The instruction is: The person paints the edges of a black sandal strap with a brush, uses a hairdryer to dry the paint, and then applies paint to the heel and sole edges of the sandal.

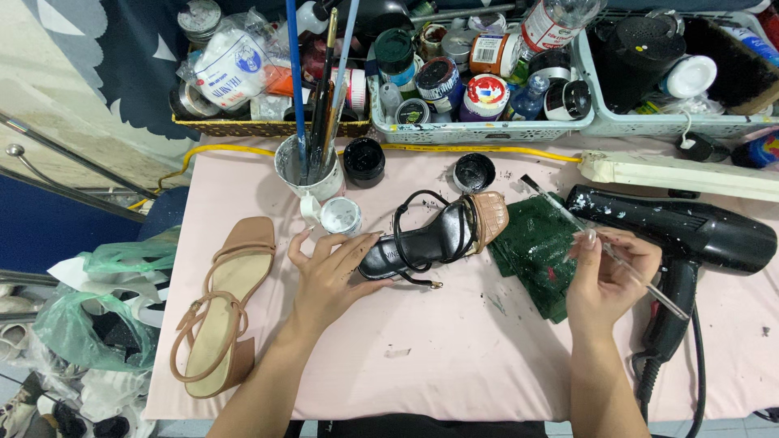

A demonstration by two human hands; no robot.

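A black strappy sandal [434, 235] with a tan woven toe strap lies on its side on the pink table [454, 357]. My left hand [333, 272] rests on its heel end, fingers spread over the sole. My right hand [607, 272] pinches a thin clear-handled paintbrush [568, 215], its tip pointing up and left toward the sandal. A dark green cloth [535, 247] lies between the sandal and my right hand. A matching tan sandal [223, 304] lies at the table's left edge.
A black hair dryer [690, 235] lies right of my right hand. A cup of brushes [312, 166], a small white jar [341, 215] and two black lids [364, 160] stand behind the sandal. Baskets of paint jars [479, 81] line the back. Bags hang at the left.
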